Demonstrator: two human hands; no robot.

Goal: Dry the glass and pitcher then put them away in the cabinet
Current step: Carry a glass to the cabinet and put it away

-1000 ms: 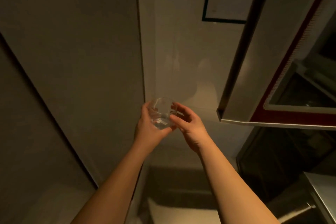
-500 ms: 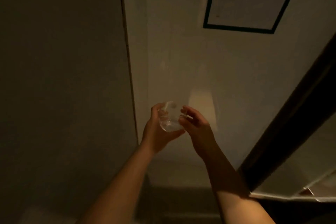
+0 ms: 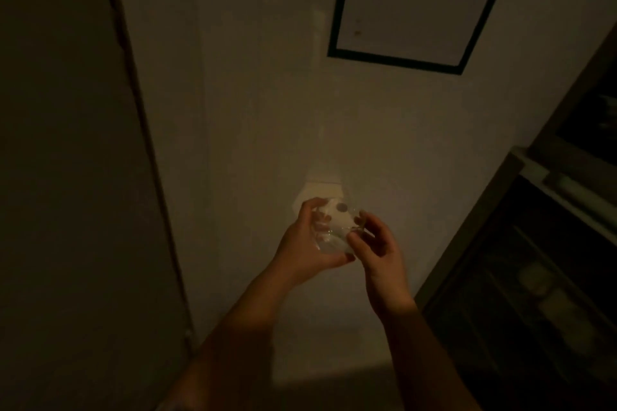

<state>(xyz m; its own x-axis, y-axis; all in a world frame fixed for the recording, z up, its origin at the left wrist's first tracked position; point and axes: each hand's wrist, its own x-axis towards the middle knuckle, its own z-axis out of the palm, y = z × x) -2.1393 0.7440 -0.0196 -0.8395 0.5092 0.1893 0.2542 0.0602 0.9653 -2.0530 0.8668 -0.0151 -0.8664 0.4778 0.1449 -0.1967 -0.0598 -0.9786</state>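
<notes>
Glass [image 3: 334, 232] at centre, clamped between left hand [image 3: 305, 243] and right hand [image 3: 377, 248]. Dark-framed panel [image 3: 420, 3] at 1 o'clock; open cabinet [image 3: 534, 277] (contents dim) at 4 o'clock; nothing between.

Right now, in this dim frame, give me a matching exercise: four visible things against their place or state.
Things:
1. glass
2. left hand
3. right hand
4. dark-framed panel

Places or states:
A. on the wall, upper right
B. held between both hands
C. fingertips on the glass's right side
D. cupping the glass from the left

Pairs: 1-B, 2-D, 3-C, 4-A
</notes>
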